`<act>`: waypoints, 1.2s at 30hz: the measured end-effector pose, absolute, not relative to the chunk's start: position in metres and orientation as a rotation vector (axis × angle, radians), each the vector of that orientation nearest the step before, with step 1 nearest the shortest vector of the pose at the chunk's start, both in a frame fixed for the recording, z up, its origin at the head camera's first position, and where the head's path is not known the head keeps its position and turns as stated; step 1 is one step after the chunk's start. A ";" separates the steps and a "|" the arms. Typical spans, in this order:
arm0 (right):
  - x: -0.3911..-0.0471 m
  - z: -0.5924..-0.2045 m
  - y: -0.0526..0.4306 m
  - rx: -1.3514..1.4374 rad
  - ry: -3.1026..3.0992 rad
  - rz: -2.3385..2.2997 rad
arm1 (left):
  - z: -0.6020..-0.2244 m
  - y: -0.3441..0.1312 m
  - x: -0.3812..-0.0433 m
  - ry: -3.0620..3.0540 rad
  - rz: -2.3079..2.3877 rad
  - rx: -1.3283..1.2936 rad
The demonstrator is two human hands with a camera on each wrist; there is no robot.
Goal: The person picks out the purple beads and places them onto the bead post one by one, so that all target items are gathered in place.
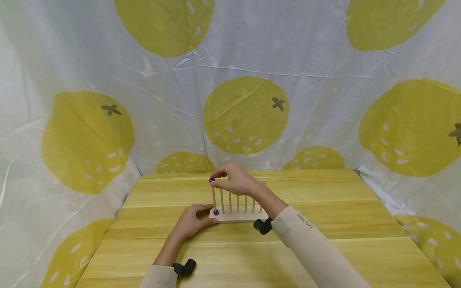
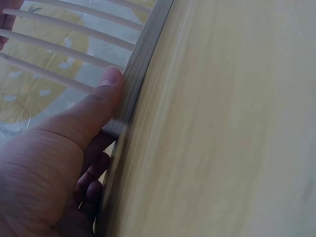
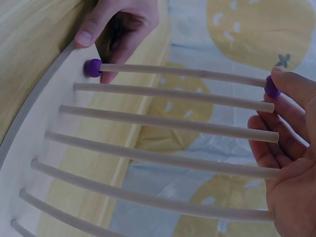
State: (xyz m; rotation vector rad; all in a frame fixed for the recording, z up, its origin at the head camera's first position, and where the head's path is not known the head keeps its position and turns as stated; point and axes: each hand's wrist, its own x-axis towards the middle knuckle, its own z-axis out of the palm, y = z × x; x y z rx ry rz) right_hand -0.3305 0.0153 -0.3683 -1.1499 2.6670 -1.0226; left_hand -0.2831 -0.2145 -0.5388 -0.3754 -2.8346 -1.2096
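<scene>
A pale wooden peg stand (image 1: 239,217) with a row of several upright pegs sits on the table. My left hand (image 1: 189,221) grips its left end, thumb at the front edge and fingers behind. One purple bead (image 3: 92,68) lies at the foot of the leftmost peg, against the base. At the top of that same peg, my right hand (image 1: 235,181) pinches a second purple bead (image 3: 271,87) between thumb and fingertips. The right wrist view shows this bead right at the peg's tip. The other pegs carry no beads where they show.
The wooden table (image 1: 306,256) extends around the stand on all sides. Behind it hangs a pale curtain (image 1: 317,112) printed with yellow fruit. Each wrist wears a black camera mount, and the right forearm passes over the stand's right end.
</scene>
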 end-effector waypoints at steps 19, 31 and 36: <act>-0.334 -0.366 0.023 -1.151 2.626 -1.037 | -0.537 -0.210 -0.285 -2.831 -1.241 -0.368; -0.336 -0.362 0.039 -1.162 2.616 -1.109 | -0.535 -0.209 -0.286 -2.847 -1.241 -0.335; -0.335 -0.362 0.055 -1.136 2.642 -1.148 | -0.536 -0.210 -0.285 -2.852 -1.244 -0.325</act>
